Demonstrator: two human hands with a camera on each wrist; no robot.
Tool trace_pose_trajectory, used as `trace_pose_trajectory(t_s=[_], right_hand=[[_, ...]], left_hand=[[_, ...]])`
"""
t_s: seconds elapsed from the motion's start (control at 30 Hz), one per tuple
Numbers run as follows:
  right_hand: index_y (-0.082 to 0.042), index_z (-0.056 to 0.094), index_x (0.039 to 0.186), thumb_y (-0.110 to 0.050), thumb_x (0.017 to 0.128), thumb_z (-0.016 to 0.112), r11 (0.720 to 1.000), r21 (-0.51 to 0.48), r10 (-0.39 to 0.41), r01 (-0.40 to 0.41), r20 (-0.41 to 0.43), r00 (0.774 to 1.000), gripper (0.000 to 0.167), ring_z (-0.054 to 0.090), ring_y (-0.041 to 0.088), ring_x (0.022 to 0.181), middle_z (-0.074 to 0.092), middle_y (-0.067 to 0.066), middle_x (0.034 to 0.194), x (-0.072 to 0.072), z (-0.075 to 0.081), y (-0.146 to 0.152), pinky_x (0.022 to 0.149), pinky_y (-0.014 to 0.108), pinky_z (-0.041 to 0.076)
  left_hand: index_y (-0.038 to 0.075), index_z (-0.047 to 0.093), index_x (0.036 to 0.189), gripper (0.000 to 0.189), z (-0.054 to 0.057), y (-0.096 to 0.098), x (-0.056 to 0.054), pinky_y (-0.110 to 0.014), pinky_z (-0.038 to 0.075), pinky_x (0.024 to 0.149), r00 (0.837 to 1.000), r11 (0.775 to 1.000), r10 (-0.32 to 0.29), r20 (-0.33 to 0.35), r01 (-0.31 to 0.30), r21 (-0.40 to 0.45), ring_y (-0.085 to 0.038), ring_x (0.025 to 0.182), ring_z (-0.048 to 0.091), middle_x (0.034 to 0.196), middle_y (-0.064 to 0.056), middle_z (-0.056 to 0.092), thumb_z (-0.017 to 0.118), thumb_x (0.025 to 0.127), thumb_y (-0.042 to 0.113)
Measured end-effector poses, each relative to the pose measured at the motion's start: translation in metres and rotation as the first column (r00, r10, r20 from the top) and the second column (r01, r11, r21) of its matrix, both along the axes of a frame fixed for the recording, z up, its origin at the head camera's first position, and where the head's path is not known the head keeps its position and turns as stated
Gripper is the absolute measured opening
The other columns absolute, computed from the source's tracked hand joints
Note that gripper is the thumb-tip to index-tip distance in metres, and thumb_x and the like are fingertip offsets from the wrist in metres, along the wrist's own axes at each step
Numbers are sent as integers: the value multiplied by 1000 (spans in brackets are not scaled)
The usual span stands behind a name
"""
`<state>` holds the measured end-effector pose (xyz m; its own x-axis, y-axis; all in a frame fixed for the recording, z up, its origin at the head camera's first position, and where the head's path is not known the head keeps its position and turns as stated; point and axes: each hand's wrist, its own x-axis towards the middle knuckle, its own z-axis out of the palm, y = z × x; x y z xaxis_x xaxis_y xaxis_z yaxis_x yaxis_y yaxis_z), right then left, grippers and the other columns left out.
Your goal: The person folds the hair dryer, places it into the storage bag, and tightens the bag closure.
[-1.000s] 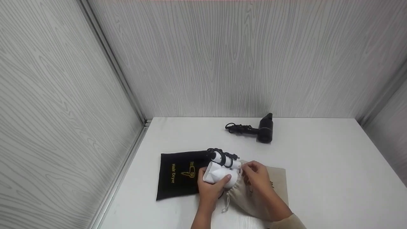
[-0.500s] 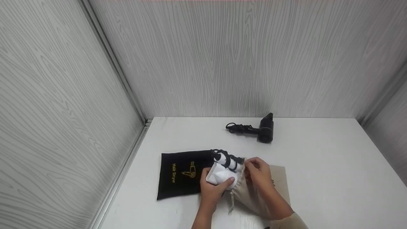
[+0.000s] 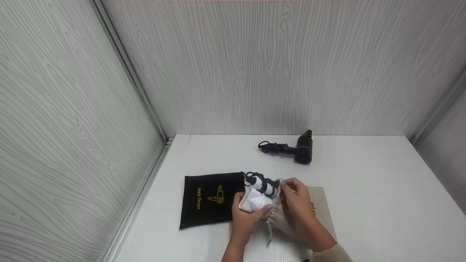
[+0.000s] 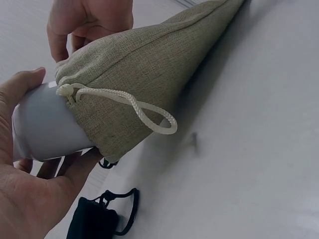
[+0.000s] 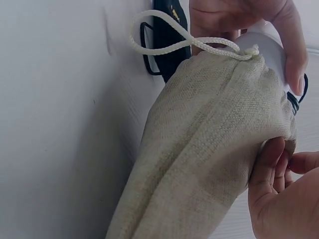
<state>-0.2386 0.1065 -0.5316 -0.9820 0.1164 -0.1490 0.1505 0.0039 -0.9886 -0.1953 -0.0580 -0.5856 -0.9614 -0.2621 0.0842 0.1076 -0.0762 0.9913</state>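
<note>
My left hand [image 3: 245, 218] grips the body of a white hair dryer [image 3: 256, 201], thumb on top and fingers underneath. Its handle lies alongside with a black cord [image 3: 263, 186] wound round it. The dryer's rear end is inside the mouth of a beige drawstring bag [image 4: 129, 64]; the nozzle end sticks out toward the left. With thumb and fingertips, my right hand [image 3: 296, 196] pinches the bag's rim at the handle side. A white drawstring loop [image 5: 174, 47] hangs from the opening. In the right wrist view the bag's cloth [image 5: 209, 119] stretches over the dryer.
A black pouch [image 3: 204, 214] printed "Hair Dryer" in yellow lies flat on the white table [image 3: 371, 189], left of my hands. Farther back lies a black hair dryer [image 3: 304, 149] with its cord wrapped. Wood-grain panels [image 3: 255, 65] stand behind and at the sides.
The bag's rim has been drawn farther over the white dryer, covering more of its body and handle. My left hand has shifted slightly right with the dryer; the right hand rose a little.
</note>
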Motion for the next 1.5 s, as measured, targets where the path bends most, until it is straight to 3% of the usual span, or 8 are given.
trace_pose_trajectory(t_s=[0.43,0.73,0.87,1.03,1.17,1.3,1.5], right_hand=[[-4,67,106,-18,106,65,998,62,6,-2,-64,998,14,60,15,73,64,6,90,-1,-1,3,58,25,52],[-6,70,104,-19,105,65,985,139,-95,106,-82,992,14,56,18,86,67,5,94,-5,-3,5,75,27,47],[-5,71,103,-18,104,66,981,143,-124,134,-75,989,14,57,17,85,68,4,92,-7,-6,6,73,26,47],[-4,69,104,-18,105,67,993,77,-86,92,-80,993,14,59,13,76,66,2,93,-5,-7,5,64,23,48],[-3,67,107,-18,106,66,1000,2,-12,13,-107,994,16,58,12,75,64,2,93,-2,-1,4,61,22,48],[-2,67,106,-17,106,66,998,-23,53,-57,-148,988,15,55,12,70,62,2,86,3,6,2,58,23,47],[1,63,105,-12,107,62,989,-101,89,-106,-154,984,13,53,14,67,57,2,79,7,10,2,57,24,46]], left_hand=[[11,56,118,70,2,4,2,-34,60,75,999,998,-46,-21,45,-46,-22,92,65,110,-10,67,102,65,16],[15,53,121,75,2,4,3,-35,62,78,991,989,-132,-31,130,-68,-22,100,66,119,-8,64,102,64,16],[16,54,120,74,2,4,4,-33,61,79,990,988,-136,-45,132,-75,-21,101,65,119,-6,64,102,63,14],[16,54,118,74,1,3,3,-33,61,81,988,988,-143,-63,138,-71,-22,101,66,116,-5,65,103,62,13],[16,54,117,73,2,2,2,-33,59,85,989,987,-137,-63,131,-89,-21,103,66,114,-3,66,102,62,15],[17,53,117,74,1,3,2,-32,58,84,990,986,-126,-59,119,-115,-21,101,66,112,-1,66,102,62,18],[19,54,116,73,0,4,1,-31,56,86,992,987,-101,-79,91,-131,-20,102,65,111,0,65,103,62,20]])
